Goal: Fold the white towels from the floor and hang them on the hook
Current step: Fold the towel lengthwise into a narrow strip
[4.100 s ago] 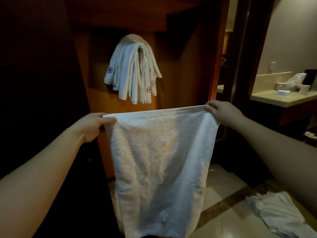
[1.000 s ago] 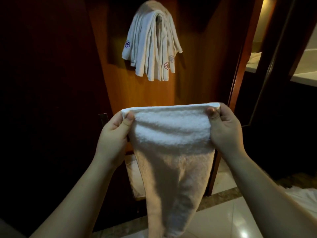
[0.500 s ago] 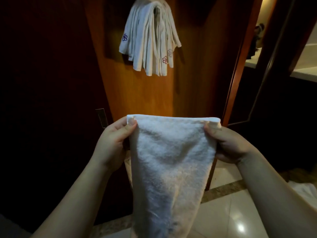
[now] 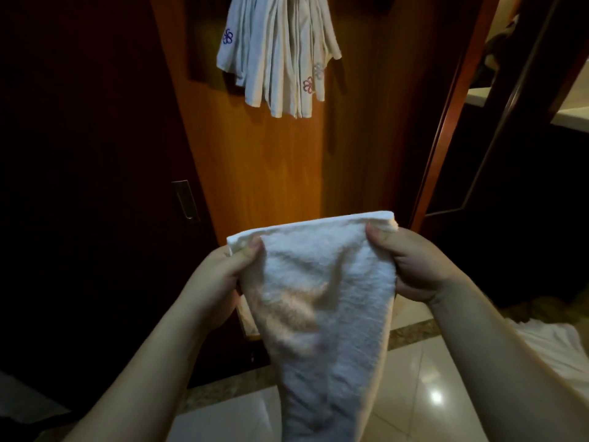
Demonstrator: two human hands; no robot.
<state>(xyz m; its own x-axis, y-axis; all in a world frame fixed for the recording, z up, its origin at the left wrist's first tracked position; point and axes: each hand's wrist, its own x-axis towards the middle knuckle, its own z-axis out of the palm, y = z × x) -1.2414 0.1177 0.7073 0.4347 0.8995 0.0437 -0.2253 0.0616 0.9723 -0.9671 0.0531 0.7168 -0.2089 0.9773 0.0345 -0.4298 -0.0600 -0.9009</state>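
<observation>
A tall wooden panel (image 4: 274, 161) in warm orange-brown fills the middle of the view, flanked by very dark surfaces on either side, one with a small metal plate (image 4: 185, 200) at about nine o'clock. Below it runs a glossy tiled floor (image 4: 424, 387) with a darker speckled border strip.

At twelve o'clock a bunch of folded white towels (image 4: 280, 55) hangs against the panel, their lower ends fanned out, with small flower emblems stitched near the corners, one blue and two reddish. What they hang from is cut off by the top edge.

Dead centre, the person holds one more white towel (image 4: 322, 311) up in front of the panel. Its upper edge is stretched flat between the two hands, and the rest narrows as it drops toward six o'clock, out of the bottom of the view.

The left hand (image 4: 220, 282) pinches the towel's upper left corner, thumb on the near side. The right hand (image 4: 411, 263) grips the upper right corner the same way, thumb pressed against the cloth and the fingers curled behind.

At four o'clock, more white towels on the floor (image 4: 554, 349) lie crumpled, partly hidden behind the right forearm.
</observation>
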